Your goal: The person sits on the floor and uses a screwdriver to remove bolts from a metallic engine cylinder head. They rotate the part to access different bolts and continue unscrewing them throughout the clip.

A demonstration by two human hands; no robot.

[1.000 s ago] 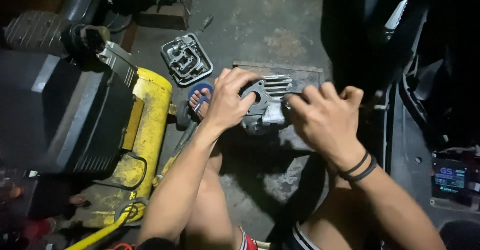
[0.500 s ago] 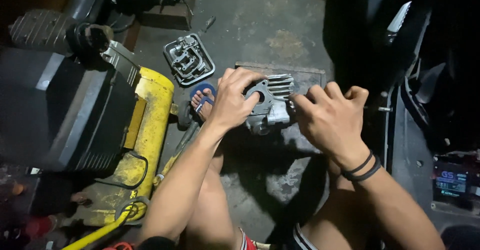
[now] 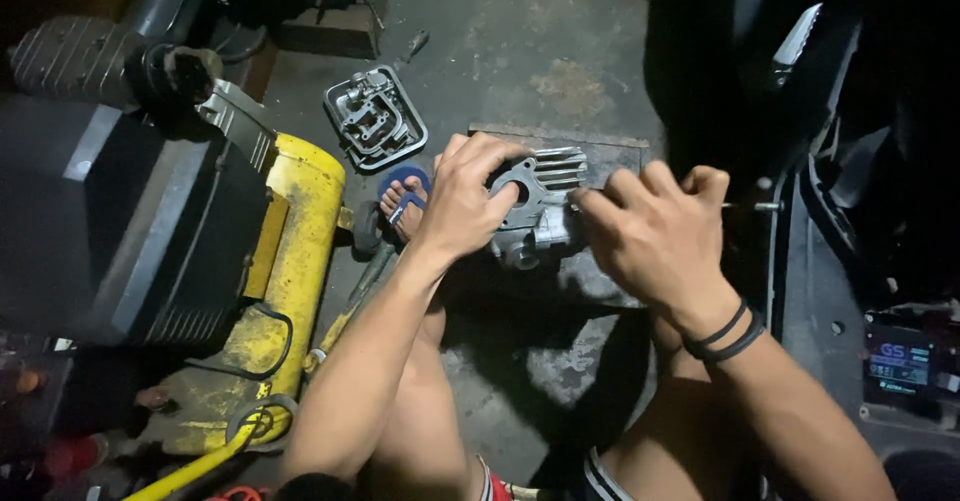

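Finned metal cylinder (image 3: 540, 206) is clasped by left hand (image 3: 465, 201), right hand (image 3: 655, 236) pinching its side.

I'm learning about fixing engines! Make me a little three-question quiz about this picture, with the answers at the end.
1. True or false: both hands are on the finned grey metal engine part.
2. Which wrist wears the black bands? A) left B) right C) both
3. Fill in: the metal cover with ribs inside lies on the concrete floor, beyond the ______ tank.

Key
1. True: the left hand grips its near side and the right hand works at its right end.
2. B
3. yellow
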